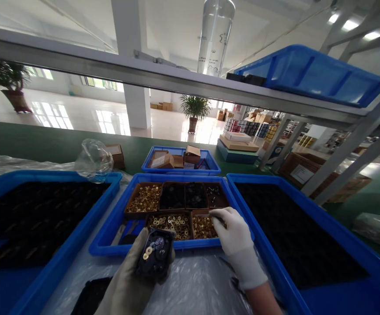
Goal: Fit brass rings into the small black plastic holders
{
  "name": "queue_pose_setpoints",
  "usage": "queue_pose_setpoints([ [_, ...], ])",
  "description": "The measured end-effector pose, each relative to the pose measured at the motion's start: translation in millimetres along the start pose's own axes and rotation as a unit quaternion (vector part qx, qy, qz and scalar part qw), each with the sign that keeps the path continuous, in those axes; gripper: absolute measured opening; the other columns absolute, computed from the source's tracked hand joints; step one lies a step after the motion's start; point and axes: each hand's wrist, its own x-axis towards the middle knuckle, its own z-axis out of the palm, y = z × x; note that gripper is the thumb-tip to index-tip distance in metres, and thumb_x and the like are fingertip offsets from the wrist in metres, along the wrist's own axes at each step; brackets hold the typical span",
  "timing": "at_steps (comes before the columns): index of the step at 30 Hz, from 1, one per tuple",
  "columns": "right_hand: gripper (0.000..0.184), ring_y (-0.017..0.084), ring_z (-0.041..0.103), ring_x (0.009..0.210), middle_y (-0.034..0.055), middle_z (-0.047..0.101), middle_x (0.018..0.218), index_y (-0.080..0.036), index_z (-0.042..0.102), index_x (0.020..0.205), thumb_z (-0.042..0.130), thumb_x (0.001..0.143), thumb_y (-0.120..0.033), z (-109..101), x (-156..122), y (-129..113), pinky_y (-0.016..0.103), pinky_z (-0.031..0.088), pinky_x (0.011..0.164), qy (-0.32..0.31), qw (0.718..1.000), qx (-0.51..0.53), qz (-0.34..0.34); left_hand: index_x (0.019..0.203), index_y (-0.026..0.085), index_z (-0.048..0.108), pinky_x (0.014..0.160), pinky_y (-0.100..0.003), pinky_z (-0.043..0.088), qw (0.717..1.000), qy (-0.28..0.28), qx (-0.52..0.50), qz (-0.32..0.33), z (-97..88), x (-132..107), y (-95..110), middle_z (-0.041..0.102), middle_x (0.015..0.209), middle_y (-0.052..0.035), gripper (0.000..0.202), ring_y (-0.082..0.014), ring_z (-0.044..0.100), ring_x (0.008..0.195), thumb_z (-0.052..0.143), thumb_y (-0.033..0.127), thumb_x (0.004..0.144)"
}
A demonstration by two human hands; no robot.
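Note:
My left hand (pixel 129 280), in a pale glove, grips a black plastic housing (pixel 155 257) with brass and clear small parts on its face, held just in front of the middle blue tray (pixel 107 238). My right hand (pixel 234 232), gloved in white, reaches into that tray with its fingers pinched over the compartment of small brass parts (pixel 203 227). What the fingertips hold is too small to make out. The tray holds brown boxes of brass washers (pixel 170 222), brass rings (pixel 144 197) and black parts (pixel 183 195).
Large blue bins of black parts stand at left (pixel 45 218) and right (pixel 294 232). A smaller blue tray with cardboard boxes (pixel 180 159) sits behind. A clear plastic bag (pixel 93 159) lies at back left. A metal shelf rail (pixel 144 72) carries a blue bin (pixel 311 74) overhead.

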Motion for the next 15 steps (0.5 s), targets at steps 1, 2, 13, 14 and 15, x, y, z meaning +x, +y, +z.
queue_pose_setpoints([
  [1,0.019,0.022,0.069,0.106,0.0071,0.074,0.108,-0.021,0.078,0.101,0.061,0.097,-0.012,-1,6,8,0.036,0.053,0.098,-0.028,0.999,-0.019,0.010,0.099,0.016,0.074,0.048,-0.028,0.060,1.000,-0.010,0.005,0.000,5.2,-2,1,0.077,0.078,-0.0075,0.015,-0.0223,0.073,0.062,0.069,0.031,0.097],
  [2,0.017,0.022,0.070,0.102,0.0071,0.075,0.104,-0.020,0.078,0.096,0.063,0.095,-0.010,-1,11,14,0.035,0.053,0.097,-0.054,0.998,-0.031,0.016,0.095,0.015,0.073,0.046,-0.028,0.058,1.000,-0.015,0.007,0.002,9.4,-4,1,0.076,0.075,-0.0071,0.016,-0.0217,0.072,0.059,0.071,0.031,0.097],
  [13,0.033,0.024,0.068,0.112,0.0090,0.065,0.133,-0.021,0.065,0.130,0.067,0.103,-0.039,16,37,36,0.043,0.060,0.094,-0.215,0.966,-0.116,0.083,0.132,0.026,0.068,0.066,-0.032,0.068,1.000,0.010,-0.002,0.028,-14.1,11,-7,0.082,0.097,-0.0031,0.037,-0.0249,0.080,0.085,0.070,0.028,0.095],
  [14,0.033,0.024,0.068,0.112,0.0090,0.065,0.133,-0.021,0.065,0.130,0.067,0.104,-0.039,17,38,36,0.043,0.060,0.095,-0.216,0.965,-0.118,0.087,0.133,0.027,0.068,0.067,-0.035,0.069,1.000,0.004,0.001,0.030,-18.5,15,-9,0.082,0.095,-0.0036,0.039,-0.0273,0.081,0.086,0.071,0.031,0.094],
  [15,0.032,0.024,0.068,0.111,0.0090,0.066,0.132,-0.021,0.066,0.130,0.067,0.104,-0.039,18,38,35,0.043,0.060,0.094,-0.216,0.965,-0.119,0.090,0.132,0.027,0.069,0.067,-0.038,0.070,1.000,-0.011,0.009,0.027,-22.9,19,-10,0.083,0.094,-0.0044,0.041,-0.0306,0.081,0.089,0.073,0.035,0.093],
])
